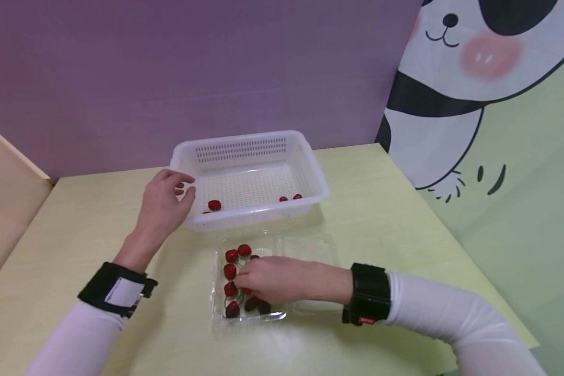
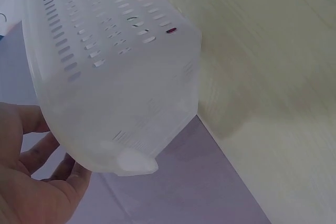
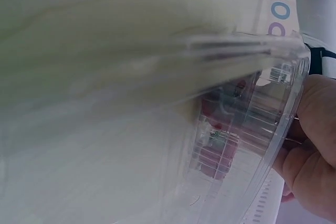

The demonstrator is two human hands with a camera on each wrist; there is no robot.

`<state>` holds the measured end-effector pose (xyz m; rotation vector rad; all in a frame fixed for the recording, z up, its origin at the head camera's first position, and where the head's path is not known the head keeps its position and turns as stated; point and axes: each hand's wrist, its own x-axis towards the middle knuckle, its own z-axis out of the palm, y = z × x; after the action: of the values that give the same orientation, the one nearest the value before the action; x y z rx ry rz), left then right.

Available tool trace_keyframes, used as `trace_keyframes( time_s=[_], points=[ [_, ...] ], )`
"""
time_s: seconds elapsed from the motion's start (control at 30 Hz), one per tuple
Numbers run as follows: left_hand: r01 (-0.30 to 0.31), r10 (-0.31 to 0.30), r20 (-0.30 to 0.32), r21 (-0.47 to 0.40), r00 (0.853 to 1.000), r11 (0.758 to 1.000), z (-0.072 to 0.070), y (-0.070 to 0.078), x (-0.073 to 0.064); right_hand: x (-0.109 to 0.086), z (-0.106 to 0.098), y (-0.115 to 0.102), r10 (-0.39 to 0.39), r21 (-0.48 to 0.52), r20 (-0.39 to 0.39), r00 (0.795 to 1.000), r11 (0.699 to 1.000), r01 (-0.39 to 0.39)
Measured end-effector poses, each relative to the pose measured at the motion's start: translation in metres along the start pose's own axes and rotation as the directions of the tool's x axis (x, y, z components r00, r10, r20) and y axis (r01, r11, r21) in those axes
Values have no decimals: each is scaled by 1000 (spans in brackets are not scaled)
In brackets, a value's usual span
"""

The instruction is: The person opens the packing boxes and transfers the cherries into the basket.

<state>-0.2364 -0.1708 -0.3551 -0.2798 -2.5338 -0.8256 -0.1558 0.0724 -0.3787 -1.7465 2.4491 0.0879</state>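
Observation:
A clear plastic clamshell box [image 1: 282, 315] lies spread on the table, with cherries [image 1: 230, 271] on green stems in its left half. My right hand [image 1: 274, 279] reaches down over these, its bent fingers on a cherry [image 1: 246, 291] that it partly covers. In the right wrist view the hand [image 3: 312, 166] shows beyond the box's clear wall. My left hand [image 1: 164, 201] is at the left rim of a white plastic basket [image 1: 282, 206]. Red of a cherry [image 1: 180, 185] shows between its curved fingers. The left wrist view has the basket's wall hiding those fingertips.
A few loose cherries [image 1: 214, 205] lie inside the basket, near its front wall. The basket stands behind the box, close to a purple wall [image 1: 169, 78]. On the right, a panda picture [image 1: 442, 136] covers the wall beside the table edge.

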Motion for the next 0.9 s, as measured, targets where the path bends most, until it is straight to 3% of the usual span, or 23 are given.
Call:
trace_keyframes(
  time_s=[0.47, 0.9],
  points=[
    [-116, 115, -30, -31, 993, 993, 0, 1, -4, -1, -4, 1, -4, 36, -4, 1000, 999, 5],
    [-238, 235, -70, -35, 969, 971, 0, 7, -14, -7, -8, 6, 15, 109, -68, 998, 994, -8]
  ],
)
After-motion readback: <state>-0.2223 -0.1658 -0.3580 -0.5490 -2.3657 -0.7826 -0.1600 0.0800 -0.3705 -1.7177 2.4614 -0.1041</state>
